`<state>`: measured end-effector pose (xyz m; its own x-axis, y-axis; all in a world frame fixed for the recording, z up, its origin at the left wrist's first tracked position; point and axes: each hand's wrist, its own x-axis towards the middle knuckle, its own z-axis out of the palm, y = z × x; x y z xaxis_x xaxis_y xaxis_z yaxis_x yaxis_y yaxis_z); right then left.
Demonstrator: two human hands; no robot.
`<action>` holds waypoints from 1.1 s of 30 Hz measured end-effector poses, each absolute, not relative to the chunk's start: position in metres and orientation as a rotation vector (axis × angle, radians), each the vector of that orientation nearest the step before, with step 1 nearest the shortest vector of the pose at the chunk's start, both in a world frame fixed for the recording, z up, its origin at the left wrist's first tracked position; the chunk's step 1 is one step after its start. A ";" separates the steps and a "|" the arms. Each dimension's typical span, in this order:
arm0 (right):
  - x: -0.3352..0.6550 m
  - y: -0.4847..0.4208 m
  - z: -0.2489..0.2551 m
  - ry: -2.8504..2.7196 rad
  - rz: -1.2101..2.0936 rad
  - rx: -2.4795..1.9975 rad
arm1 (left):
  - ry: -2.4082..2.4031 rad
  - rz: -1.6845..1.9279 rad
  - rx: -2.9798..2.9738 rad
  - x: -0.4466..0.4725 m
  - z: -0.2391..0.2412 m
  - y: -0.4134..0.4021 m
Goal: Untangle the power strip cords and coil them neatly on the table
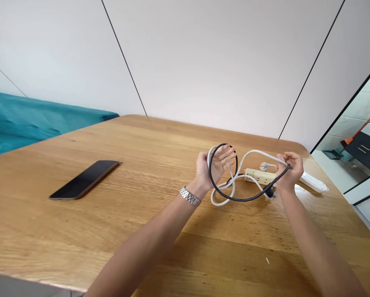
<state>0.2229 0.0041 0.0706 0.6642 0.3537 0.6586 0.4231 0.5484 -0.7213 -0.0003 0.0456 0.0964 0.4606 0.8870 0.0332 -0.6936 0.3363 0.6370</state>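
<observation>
Cables [241, 200], one black and one white, strung in loose loops between both hands, over right part of wooden table [135, 239]. Left hand [216, 168]: palm turned up, fingers extended; loops pass around it, black one crossing in front of palm. Right hand [290, 171]: fingers curled, gripping the cables bunched at thumb and fingers. Behind the loops, cream power strip [260, 176] on tabletop; black plug [269, 192] just beside its near right end, prongs pointing right. White plug [264, 166] behind that strip, left of right hand. White power strip [313, 182] to the right, partly hidden by right hand. Which cord joins which strip: can't tell, overlaps. Silver watch [190, 196] on left wrist. Small white scrap [267, 260] between forearms. Phone [86, 180], dark screen up, left side of table, well apart from cables. Teal sofa [48, 119] beyond left edge; pale wall [209, 70] behind; far right, dark cabinet [362, 150].
</observation>
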 end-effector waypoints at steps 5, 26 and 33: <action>0.233 0.009 0.044 -0.789 0.170 -1.114 | 0.300 1.014 0.718 -0.001 0.083 0.040; 0.275 -0.027 0.080 -1.204 -0.048 -2.196 | 0.112 0.727 1.563 -0.026 0.093 0.048; 0.280 -0.048 0.106 -1.046 0.336 -1.577 | -0.050 0.661 1.501 -0.012 0.086 0.063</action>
<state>0.2804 -0.0485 0.1059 0.5608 0.7645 0.3179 0.4358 0.0538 -0.8984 -0.0122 0.0629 0.0858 0.8255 0.3719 0.4246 -0.4316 -0.0690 0.8994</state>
